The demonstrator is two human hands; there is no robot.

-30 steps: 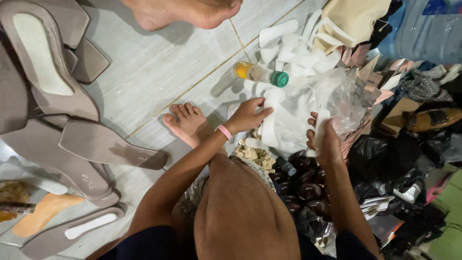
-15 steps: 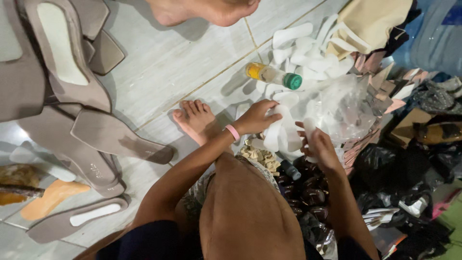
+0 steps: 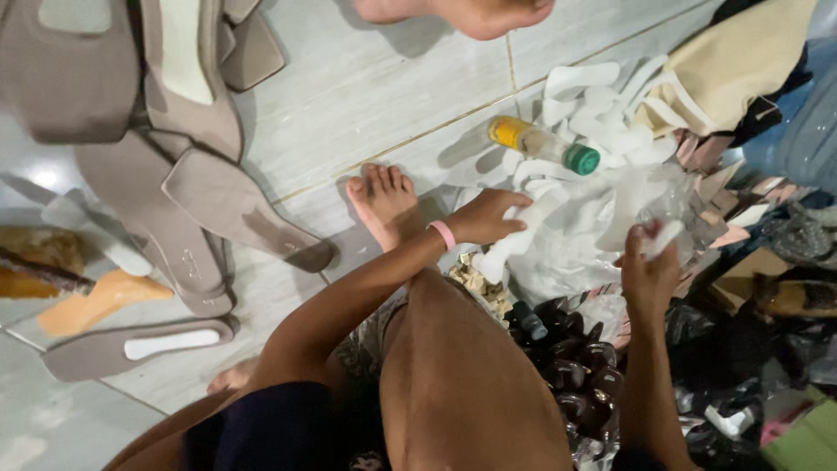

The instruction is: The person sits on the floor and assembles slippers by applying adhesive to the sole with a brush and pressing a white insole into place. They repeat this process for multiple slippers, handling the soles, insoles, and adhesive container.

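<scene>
Taupe shoe soles point(image 3: 205, 196) lay on the tiled floor point(image 3: 366, 96). The left hand point(image 3: 488, 218) was closed on a white insole strip point(image 3: 523, 235) – the right hand point(image 3: 649, 270) pinched another white piece point(image 3: 663, 237) beside the clear plastic bag point(image 3: 610, 218).

hands: 2 point(image 3: 488, 218) | bottle: 1 point(image 3: 542, 145) | pink wristband: 1 point(image 3: 444, 234) | bare feet: 2 point(image 3: 384, 202)

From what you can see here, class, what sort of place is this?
Probably a small shoemaking workspace on a tiled floor: taupe slip-on shoes lie in rows, white insole cut-outs are heaped up, and dark heel pieces are piled beside the knee.
</scene>
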